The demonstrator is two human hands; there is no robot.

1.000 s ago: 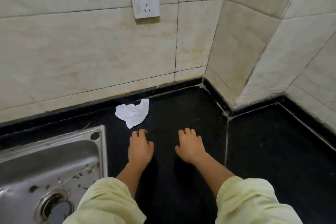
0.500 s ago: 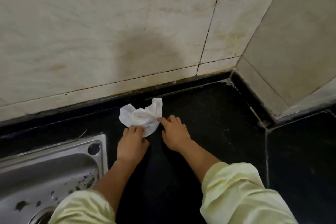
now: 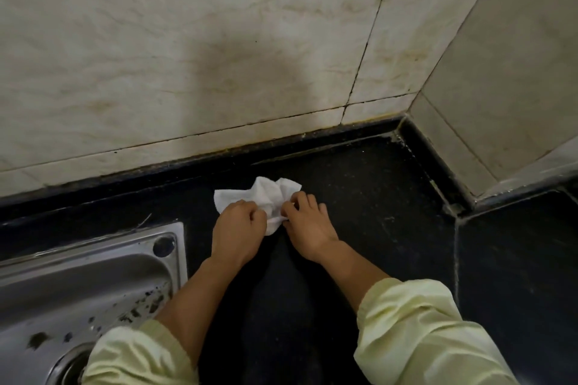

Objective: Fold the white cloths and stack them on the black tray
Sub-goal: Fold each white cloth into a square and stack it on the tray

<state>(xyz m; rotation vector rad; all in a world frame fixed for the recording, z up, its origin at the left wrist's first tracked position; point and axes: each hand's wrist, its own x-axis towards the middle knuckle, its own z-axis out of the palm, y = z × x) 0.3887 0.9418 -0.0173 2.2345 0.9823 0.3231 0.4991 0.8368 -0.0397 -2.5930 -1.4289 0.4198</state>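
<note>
Both hands, left hand (image 3: pixel 236 222) and right hand (image 3: pixel 308 222), pinch the crumpled cloth (image 3: pixel 269 194) on the counter (image 3: pixel 375 212). Step: grasping; next, spread flat to fold.

A crumpled white cloth (image 3: pixel 266 194) lies on the black tabletop (image 3: pixel 375 212) near the tiled wall (image 3: pixel 187 56). The left grip (image 3: pixel 236 225) is curled over its near left edge and the right grip (image 3: pixel 308 228) pinches its right side, both forearms coming out of pale yellow sleeves (image 3: pixel 416 331). A steel sink (image 3: pixel 78 275) sits just left of the left forearm, its basin flecked with dark specks, perhaps debris.
</note>
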